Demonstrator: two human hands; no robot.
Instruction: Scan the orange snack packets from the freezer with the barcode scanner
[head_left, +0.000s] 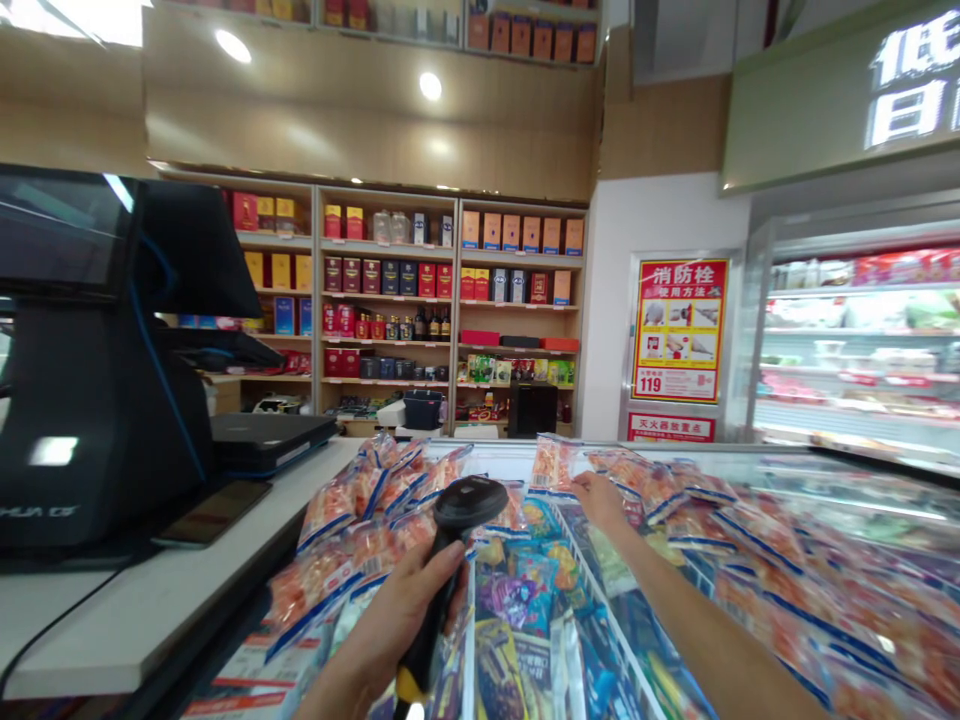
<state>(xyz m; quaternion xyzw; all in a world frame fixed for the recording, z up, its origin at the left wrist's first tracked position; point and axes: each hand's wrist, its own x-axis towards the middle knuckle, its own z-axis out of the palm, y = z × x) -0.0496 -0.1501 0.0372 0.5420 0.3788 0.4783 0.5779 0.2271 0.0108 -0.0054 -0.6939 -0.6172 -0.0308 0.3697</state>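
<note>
The orange-filled packet point(553, 464) stands roughly upright near the far rim of the chest freezer point(487, 458), its blue-striped bottom edge facing the wearer. The right hand point(600, 500) has its fingers drawn together at the packet's right-hand edge, apparently pinching it, though the fingertips are too small to tell for sure. To the left, the left hand point(420, 595) is wrapped around the handle of a black scanner point(469, 503), whose head sits a little nearer the wearer than the packet; a gap separates the two. Between the forearms runs a lower lane of colourful bags point(517, 600), bounded on the right by a white wire divider point(600, 600), with open air above it. Similar packets crowd both flanks: the left heap point(375, 500) reaches behind the scanner and up toward the counter point(97, 640), while the right heap point(780, 560) spreads beyond the right forearm to the picture's edge. The counter's long edge slants alongside the freezer; a phone point(214, 513) lies a little inside it, beside the black checkout terminal point(82, 350). Past the freezer's far rim, stocked shelves point(390, 262) line the wall.
</note>
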